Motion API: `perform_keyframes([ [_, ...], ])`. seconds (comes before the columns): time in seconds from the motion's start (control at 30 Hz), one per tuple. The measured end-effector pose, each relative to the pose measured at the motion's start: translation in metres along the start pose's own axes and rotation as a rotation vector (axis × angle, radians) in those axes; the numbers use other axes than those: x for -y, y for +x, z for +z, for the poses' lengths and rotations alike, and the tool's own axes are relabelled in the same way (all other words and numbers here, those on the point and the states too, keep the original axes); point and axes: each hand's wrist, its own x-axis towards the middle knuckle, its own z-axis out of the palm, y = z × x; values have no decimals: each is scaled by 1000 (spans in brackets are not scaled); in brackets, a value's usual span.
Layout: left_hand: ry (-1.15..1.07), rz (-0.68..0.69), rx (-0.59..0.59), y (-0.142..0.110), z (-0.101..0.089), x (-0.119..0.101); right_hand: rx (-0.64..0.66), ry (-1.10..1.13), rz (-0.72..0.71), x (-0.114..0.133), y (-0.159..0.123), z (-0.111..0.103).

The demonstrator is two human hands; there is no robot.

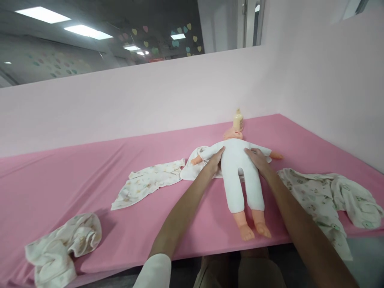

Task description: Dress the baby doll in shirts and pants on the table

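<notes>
Both hands rest on the baby doll point(240, 168), which serves as the landmark for everything else. The left hand point(215, 161) lies flat against the doll's side at the waist, fingers stretched out and pointing toward the head, palm pressed to the white body; it grips nothing that can be seen. The right hand point(257, 159) does the same on the opposite side of the torso, fingers spread open and laid on the white cloth of the body, with nothing closed in it. The two forearms run from the near edge up to the doll, one on each side of its legs.

The doll lies on its back on the pink desk point(75, 176), head away from the person and bare feet toward the near edge. Its body is in white, its arms stick out sideways, and its legs lie straight and slightly apart.

Under the doll's shoulder and arm on the left-hand side a white cloth point(192, 168) is spread, touching the doll. Just beyond that cloth, farther from the doll on the same side, lies a printed baby garment point(147, 184), flat on the desk. Well apart from the doll, near the front edge on that side, sits a crumpled printed cloth point(63, 248).

On the doll's other side, near its legs, a second printed garment point(327, 200) lies rumpled and hangs partly over the front edge. Right behind the doll's head stands a baby bottle point(238, 120), upright, close to the pink wall point(150, 104).
</notes>
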Motion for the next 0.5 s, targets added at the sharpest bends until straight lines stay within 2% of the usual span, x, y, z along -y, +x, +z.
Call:
perform_keyframes([
  [0.1, 21, -80, 11, -8, -29, -7, 0, -43, -53, -1, -5, 0],
  [0.13, 84, -67, 16, -11, -43, -12, -16, -93, -89, 0, -7, 0],
  [0.17, 164, -30, -34, -14, -57, -16, -53, -167, -136, 2, -10, 0],
  [0.27, 341, 88, -374, -16, -97, -26, -209, -477, -360, 15, -21, 7],
  [0.3, 374, 101, -465, -14, -108, -26, -223, -577, -451, 23, -26, 13],
  [0.33, 402, 98, -523, -11, -116, -23, -196, -665, -544, 32, -30, 20],
  [0.4, 464, 71, -583, -1, -128, -12, -31, -805, -736, 51, -39, 40],
  [0.5, 532, 25, -570, 14, -136, 9, 271, -958, -993, 73, -43, 80],
])
